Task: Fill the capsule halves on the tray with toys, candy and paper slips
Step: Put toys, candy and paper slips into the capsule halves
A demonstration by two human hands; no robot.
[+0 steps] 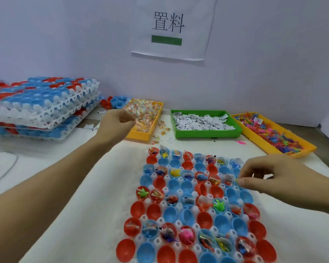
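A: Where's the tray (160,221)?

B: Centre, on the white cloth, right in front of me. Alternate rows of halves (186,185) are filled, rows btwn are bare, prob. lids.

A: Hands?

B: My left hand (120,118) is curled over the near edge of the candy bin (141,134), fingers bunched, looks like it's grabbing candy; can't tell what's inside. My right hand (258,177) pinches smth small at the tray's right edge, too tiny to ID, poised over a cup there.

A: Why bins at the back?

B: Candy, slips (201,121), toys (270,132) in a row, each w/in one reach.
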